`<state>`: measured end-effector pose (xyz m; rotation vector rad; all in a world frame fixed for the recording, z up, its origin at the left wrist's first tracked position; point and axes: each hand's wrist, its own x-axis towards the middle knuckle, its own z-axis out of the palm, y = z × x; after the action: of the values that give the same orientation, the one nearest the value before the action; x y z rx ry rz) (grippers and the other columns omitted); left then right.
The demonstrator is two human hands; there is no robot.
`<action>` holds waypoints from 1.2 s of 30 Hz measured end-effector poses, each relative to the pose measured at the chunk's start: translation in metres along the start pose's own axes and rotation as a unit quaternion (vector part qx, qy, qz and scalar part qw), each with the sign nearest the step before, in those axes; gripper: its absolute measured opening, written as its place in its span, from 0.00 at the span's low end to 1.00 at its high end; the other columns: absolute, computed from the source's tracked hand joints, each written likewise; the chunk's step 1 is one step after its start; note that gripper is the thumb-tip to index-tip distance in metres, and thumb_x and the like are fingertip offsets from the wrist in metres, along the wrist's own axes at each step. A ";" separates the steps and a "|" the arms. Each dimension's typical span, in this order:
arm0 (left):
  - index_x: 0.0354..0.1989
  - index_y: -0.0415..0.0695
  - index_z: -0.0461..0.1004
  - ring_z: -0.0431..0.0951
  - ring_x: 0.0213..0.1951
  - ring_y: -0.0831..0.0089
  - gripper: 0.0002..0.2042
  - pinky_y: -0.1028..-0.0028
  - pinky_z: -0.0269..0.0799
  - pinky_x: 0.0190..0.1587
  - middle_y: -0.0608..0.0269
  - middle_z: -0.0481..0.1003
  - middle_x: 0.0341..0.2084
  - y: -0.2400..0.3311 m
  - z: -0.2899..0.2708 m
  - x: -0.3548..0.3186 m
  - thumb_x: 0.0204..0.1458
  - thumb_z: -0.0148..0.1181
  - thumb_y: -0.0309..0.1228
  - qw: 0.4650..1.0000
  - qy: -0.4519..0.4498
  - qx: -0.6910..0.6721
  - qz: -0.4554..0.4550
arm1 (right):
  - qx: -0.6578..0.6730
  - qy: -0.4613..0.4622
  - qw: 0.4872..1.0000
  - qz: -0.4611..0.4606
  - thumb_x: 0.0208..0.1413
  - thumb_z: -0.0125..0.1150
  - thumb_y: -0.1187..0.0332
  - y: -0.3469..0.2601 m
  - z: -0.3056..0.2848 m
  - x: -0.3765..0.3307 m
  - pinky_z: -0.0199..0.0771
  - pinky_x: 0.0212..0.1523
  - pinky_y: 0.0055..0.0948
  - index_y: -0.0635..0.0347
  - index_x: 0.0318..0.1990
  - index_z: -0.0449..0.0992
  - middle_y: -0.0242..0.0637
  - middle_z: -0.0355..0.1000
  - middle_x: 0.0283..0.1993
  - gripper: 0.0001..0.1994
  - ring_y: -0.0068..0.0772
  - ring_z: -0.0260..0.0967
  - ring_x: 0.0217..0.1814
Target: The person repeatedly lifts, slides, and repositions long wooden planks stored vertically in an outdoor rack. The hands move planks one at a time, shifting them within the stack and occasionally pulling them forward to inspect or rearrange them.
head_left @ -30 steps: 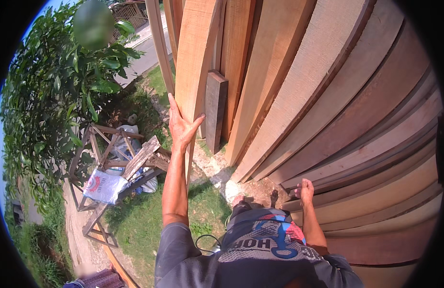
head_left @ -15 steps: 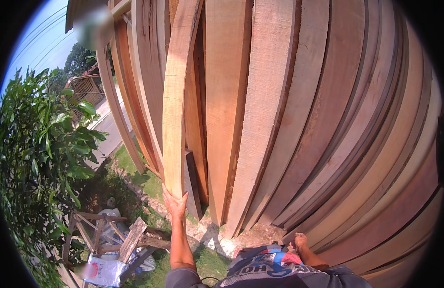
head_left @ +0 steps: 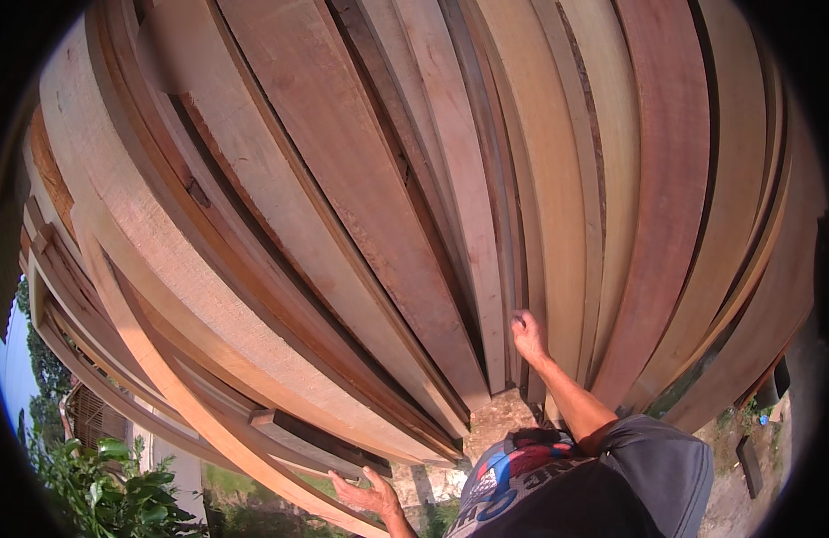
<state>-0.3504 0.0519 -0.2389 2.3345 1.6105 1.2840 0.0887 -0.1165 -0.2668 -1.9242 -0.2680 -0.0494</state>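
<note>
My left hand (head_left: 370, 493) is low in the view, its fingers apart and stretched along the upper edge of a pale, narrow plank (head_left: 177, 386). That plank leans outward from the row of upright boards; whether the palm touches it is hard to tell. My right hand (head_left: 528, 338) is raised in front of the boards with its fingers curled together. A small dark spot shows at its fingertips, too small to name. Nearest to that hand are a pinkish-grey board (head_left: 473, 215) and a yellowish board (head_left: 553, 179).
Several tall boards stand side by side, among them a reddish one (head_left: 670, 179). A short dark-ended timber piece (head_left: 320, 435) leans at their foot, left. Leafy branches (head_left: 110, 489) fill the lower left. A dark offcut (head_left: 749, 466) lies on the ground at right.
The view has turned to the right along the boards. My left hand has loosened its grip on the pale plank; my right hand has risen from near my waist to the boards.
</note>
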 end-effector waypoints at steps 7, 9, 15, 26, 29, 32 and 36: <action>0.66 0.39 0.68 0.74 0.52 0.55 0.27 0.60 0.70 0.58 0.47 0.73 0.52 0.192 0.070 0.005 0.55 0.63 0.24 0.926 -0.190 -0.313 0.092 | -0.112 0.243 0.892 -0.364 0.58 0.59 0.73 -0.145 -0.107 0.126 0.65 0.65 0.48 0.54 0.58 0.76 0.43 0.70 0.62 0.19 0.52 0.65 0.68; 0.64 0.42 0.70 0.75 0.52 0.58 0.25 0.63 0.72 0.57 0.50 0.74 0.50 0.241 0.093 0.021 0.56 0.63 0.23 0.912 -0.220 -0.335 0.090 | -0.167 0.276 0.873 -0.366 0.58 0.62 0.71 -0.150 -0.112 0.145 0.59 0.69 0.52 0.51 0.63 0.73 0.42 0.64 0.70 0.23 0.51 0.59 0.74; 0.62 0.38 0.72 0.78 0.52 0.60 0.22 0.66 0.74 0.57 0.49 0.76 0.50 0.377 0.171 0.107 0.60 0.63 0.30 0.818 -0.264 -0.510 0.031 | -0.253 0.212 0.861 -0.387 0.56 0.66 0.63 -0.107 -0.092 0.154 0.47 0.74 0.62 0.46 0.69 0.69 0.44 0.56 0.76 0.30 0.53 0.49 0.79; 0.59 0.31 0.69 0.77 0.54 0.61 0.31 0.65 0.72 0.57 0.47 0.76 0.53 0.540 0.291 0.257 0.58 0.68 0.46 0.777 -0.319 -0.542 0.012 | -0.309 0.241 0.823 -0.411 0.55 0.65 0.64 -0.088 -0.086 0.157 0.45 0.75 0.56 0.42 0.65 0.74 0.37 0.61 0.74 0.27 0.47 0.53 0.78; 0.53 0.34 0.73 0.80 0.50 0.57 0.27 0.62 0.73 0.52 0.45 0.79 0.48 0.538 0.278 0.247 0.56 0.68 0.47 0.785 -0.343 -0.517 0.011 | -0.317 0.244 0.816 -0.418 0.54 0.65 0.65 -0.088 -0.087 0.157 0.44 0.75 0.57 0.45 0.63 0.75 0.40 0.62 0.73 0.26 0.50 0.54 0.77; 0.49 0.37 0.74 0.81 0.48 0.52 0.25 0.59 0.73 0.51 0.43 0.80 0.46 0.534 0.248 0.230 0.54 0.69 0.46 0.853 -0.272 -0.443 0.046 | -0.307 0.251 0.821 -0.411 0.54 0.64 0.64 -0.089 -0.087 0.158 0.44 0.75 0.54 0.41 0.64 0.75 0.36 0.64 0.73 0.27 0.46 0.55 0.76; 0.49 0.37 0.75 0.80 0.47 0.47 0.25 0.58 0.74 0.51 0.43 0.80 0.43 0.523 0.215 0.221 0.53 0.69 0.46 0.865 -0.247 -0.434 0.056 | -0.319 0.263 0.814 -0.409 0.55 0.64 0.65 -0.091 -0.085 0.156 0.42 0.76 0.54 0.44 0.63 0.76 0.40 0.63 0.73 0.25 0.48 0.54 0.77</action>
<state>0.2127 0.0701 -0.0132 1.9181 0.5518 0.9843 0.2289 -0.1395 -0.1267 -2.1950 -0.7522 -1.3805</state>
